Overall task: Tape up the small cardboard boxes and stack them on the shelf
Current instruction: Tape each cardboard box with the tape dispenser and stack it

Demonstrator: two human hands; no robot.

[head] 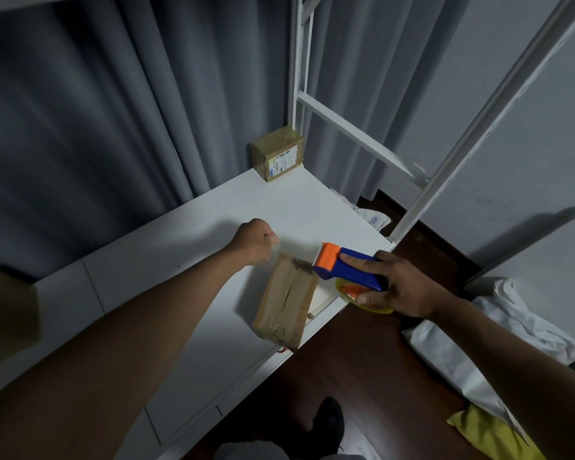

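While the right hand (402, 287) grips a blue and orange tape gun (347, 268), its index finger lies straight along the blue top and the other fingers (365, 297) curl round the handle and the yellow tape roll (367, 303) beneath. The gun's orange front end sits at the far right corner of a flat brown box (287, 303), touching or just above it; I cannot tell which. This box lies on the white shelf (180, 260) close to its front edge, its top flaps meeting in a seam that runs lengthwise, with glossy tape across its near end.

The left hand (254, 240) hovers just beyond the far left corner of the box, fingers curled into a fist. Whether it pinches a tape end I cannot tell, as nothing shows between the fingers.

A second box (278, 154), squarer and already taped, with a printed label on its side, stands at the far corner of the shelf against the white upright (296, 78), well apart from the first. A third brown box (7, 307) shows at the left edge, blurred.

Grey curtains (113, 111) hang behind the shelf. On the dark wooden floor (346, 360) to the right lie white bags (462, 353) and a yellow one (492, 436), and a dark shoe (329, 416) shows below.
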